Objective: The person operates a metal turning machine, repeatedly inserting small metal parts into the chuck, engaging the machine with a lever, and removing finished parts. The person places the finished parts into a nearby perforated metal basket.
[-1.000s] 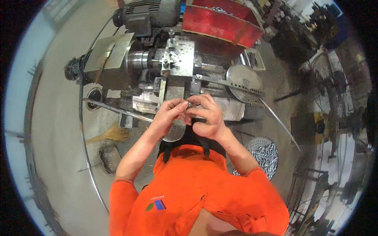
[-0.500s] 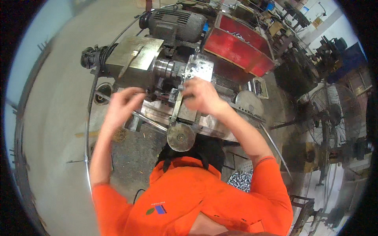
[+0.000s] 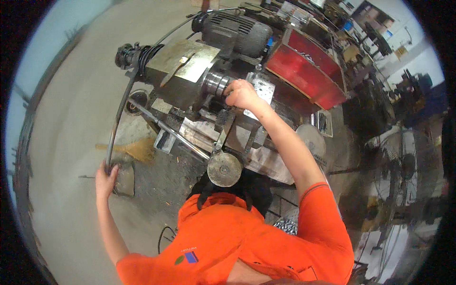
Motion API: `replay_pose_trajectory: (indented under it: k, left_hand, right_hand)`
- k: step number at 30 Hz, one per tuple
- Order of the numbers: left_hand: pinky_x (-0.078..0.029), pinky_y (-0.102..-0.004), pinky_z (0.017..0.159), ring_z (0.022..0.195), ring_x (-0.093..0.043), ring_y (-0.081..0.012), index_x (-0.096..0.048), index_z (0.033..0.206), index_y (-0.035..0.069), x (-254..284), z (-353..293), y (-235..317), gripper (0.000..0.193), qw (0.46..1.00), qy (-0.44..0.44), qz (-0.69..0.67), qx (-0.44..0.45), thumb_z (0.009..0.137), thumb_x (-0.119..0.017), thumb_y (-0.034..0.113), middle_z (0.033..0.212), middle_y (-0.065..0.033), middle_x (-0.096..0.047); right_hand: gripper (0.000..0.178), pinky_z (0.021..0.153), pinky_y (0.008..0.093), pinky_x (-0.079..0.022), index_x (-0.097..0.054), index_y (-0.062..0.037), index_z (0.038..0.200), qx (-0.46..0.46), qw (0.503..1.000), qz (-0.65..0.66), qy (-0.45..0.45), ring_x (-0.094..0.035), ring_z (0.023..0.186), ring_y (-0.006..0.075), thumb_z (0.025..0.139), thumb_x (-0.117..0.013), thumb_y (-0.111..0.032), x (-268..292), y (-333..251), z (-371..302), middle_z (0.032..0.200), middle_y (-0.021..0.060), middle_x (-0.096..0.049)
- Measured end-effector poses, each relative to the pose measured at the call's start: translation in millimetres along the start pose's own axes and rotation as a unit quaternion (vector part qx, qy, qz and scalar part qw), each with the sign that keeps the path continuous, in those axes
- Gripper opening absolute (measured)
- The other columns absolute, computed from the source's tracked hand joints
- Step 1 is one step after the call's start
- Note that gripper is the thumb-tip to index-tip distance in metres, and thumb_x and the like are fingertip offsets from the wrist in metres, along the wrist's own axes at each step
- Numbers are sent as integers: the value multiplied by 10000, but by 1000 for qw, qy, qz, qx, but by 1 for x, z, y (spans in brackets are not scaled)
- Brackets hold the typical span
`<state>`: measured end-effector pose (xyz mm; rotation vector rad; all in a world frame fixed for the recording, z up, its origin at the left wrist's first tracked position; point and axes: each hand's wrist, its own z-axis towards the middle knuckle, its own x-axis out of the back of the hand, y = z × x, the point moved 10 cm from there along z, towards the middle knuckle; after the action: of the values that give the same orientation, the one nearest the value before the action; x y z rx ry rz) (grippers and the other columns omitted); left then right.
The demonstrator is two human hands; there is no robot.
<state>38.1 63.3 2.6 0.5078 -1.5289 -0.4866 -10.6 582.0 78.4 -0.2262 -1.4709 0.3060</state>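
Here, left hand (image 3: 105, 181) wraps lever (image 3: 119, 118); right hand (image 3: 241, 94), curled at chuck (image 3: 215, 84) edge, grasp hidden, might get pinched if it spins.

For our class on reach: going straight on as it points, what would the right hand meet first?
The right hand would probably meet the shiny ringed spindle, though depth is unclear.

Left fingers (image 3: 115, 170) around long lever (image 3: 119, 116), right fingers (image 3: 231, 89) at spindle (image 3: 214, 83).
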Motion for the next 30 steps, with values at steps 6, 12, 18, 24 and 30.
replay_pose_trajectory:
  k: [6,12,18,24,30]
  left_hand:
    - [-469,-463,670,752,-605,-382,-579,912,11,1,25,5,275,981,11,196,6,783,-634,247,777,-201,-621]
    - [-498,-444,614,677,-626,-341,-570,802,59,69,109,-53,75,900,105,419,-53,753,-574,115,718,-166,-627]
    - [-503,-437,598,658,-626,-331,-564,788,52,75,171,-92,71,882,103,448,-105,733,-570,96,698,-163,-621]
    - [-498,-382,780,899,-628,-309,-601,1093,12,63,154,6,338,942,224,138,-207,804,-598,186,966,-165,-649]
    - [-494,-409,745,889,-612,-344,-605,1045,20,-216,136,-21,402,983,-179,4,-37,766,-622,309,955,-216,-624]
  right_hand:
    - [258,716,395,-505,-708,-77,744,14,999,-30,-37,-627,764,344,547,-602,-205,4,-13,2,785,181,-646]
    - [236,707,393,-508,-708,-83,689,46,998,-42,13,-625,742,340,536,-583,-212,10,-21,2,744,179,-642]
    - [233,717,394,-505,-702,-71,678,22,999,-27,14,-619,755,343,546,-566,-206,7,-10,1,742,172,-644]
    - [329,834,386,-458,-672,-48,872,35,999,-24,33,-540,971,343,578,-598,-174,24,-21,-25,1074,115,-595]
    - [369,826,389,-461,-644,-42,902,52,978,18,200,-555,974,333,547,-621,-141,79,6,-135,1115,161,-580]
